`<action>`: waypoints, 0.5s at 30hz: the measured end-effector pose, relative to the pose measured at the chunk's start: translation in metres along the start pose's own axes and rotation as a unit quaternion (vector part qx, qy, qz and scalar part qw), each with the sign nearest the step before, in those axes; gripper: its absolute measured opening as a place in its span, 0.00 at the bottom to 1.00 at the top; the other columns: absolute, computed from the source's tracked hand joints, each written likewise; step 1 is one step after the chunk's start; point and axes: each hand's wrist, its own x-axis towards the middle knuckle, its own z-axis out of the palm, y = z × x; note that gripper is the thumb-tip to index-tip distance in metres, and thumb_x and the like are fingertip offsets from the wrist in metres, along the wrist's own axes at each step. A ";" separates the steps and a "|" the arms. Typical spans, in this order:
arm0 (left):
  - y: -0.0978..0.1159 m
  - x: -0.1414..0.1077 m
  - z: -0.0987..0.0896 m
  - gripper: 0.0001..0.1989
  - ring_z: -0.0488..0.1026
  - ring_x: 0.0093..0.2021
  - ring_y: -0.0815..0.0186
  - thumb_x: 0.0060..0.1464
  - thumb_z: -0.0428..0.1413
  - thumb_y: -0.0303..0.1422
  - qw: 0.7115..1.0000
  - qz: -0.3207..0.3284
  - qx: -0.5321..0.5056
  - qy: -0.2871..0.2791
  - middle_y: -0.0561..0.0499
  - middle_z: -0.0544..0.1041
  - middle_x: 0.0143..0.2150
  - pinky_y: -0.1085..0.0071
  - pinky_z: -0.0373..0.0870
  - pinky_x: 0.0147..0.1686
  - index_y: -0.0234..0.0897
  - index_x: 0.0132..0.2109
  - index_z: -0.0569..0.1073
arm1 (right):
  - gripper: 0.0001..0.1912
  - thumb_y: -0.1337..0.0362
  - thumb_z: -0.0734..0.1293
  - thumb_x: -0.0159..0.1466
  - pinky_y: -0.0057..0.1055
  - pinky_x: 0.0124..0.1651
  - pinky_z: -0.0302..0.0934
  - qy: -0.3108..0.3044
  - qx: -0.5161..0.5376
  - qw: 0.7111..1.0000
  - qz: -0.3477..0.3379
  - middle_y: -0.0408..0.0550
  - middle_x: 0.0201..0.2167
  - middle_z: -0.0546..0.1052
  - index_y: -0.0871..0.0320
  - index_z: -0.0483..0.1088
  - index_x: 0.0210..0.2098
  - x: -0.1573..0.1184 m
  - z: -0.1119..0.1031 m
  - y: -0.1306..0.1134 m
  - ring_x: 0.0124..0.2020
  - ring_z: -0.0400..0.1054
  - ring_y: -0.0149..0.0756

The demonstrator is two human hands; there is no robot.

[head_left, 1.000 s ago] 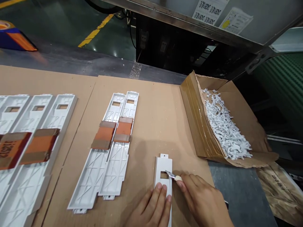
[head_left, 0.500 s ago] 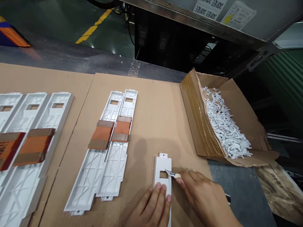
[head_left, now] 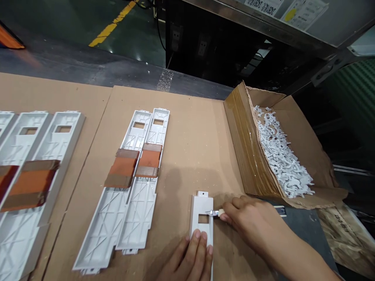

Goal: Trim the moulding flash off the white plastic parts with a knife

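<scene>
A long white plastic panel (head_left: 202, 203) lies smooth side up near the front edge of the view, with a square window and a small tab at its far end. My left hand (head_left: 190, 255) lies on it, fingers stretched flat across the face just below the window. A craft knife (head_left: 216, 213) is gripped in my right hand (head_left: 254, 222), the fingers closed round its pale handle. Its blade points left, at the window's upper right corner. The panel's near part runs out of view beneath my left hand.
Two similar white panels (head_left: 137, 212) lie ribbed side up to the left, with orange-brown taped blocks (head_left: 149, 160) across them; more panels (head_left: 63, 146) lie further left. A cardboard box (head_left: 238, 136) of white plastic scraps (head_left: 281, 156) stands right. Cardboard (head_left: 193, 136) covers the bench.
My right hand has turned so the knife lies flatter, its tip still by the window's upper edge. The view has shifted slightly. My left hand stays on the panel.
</scene>
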 end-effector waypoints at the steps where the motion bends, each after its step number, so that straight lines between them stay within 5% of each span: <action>1: 0.000 0.000 0.000 0.17 0.72 0.47 0.61 0.60 0.40 0.25 1.000 0.002 0.001 -0.003 0.44 0.77 0.43 0.57 0.49 0.61 0.31 0.44 0.73 | 0.11 0.61 0.67 0.59 0.30 0.21 0.48 -0.017 0.002 1.000 0.000 0.42 0.19 0.73 0.55 0.68 0.22 0.002 -0.002 0.001 0.20 0.68 0.35; 15: 0.000 0.004 -0.003 0.19 0.75 0.42 0.64 0.60 0.37 0.21 1.000 0.008 0.021 0.011 0.47 0.79 0.38 0.55 0.48 0.62 0.33 0.40 0.73 | 0.06 0.66 0.71 0.56 0.31 0.24 0.53 -0.137 -0.004 0.985 -0.101 0.43 0.20 0.75 0.55 0.72 0.24 0.047 -0.030 0.017 0.23 0.69 0.36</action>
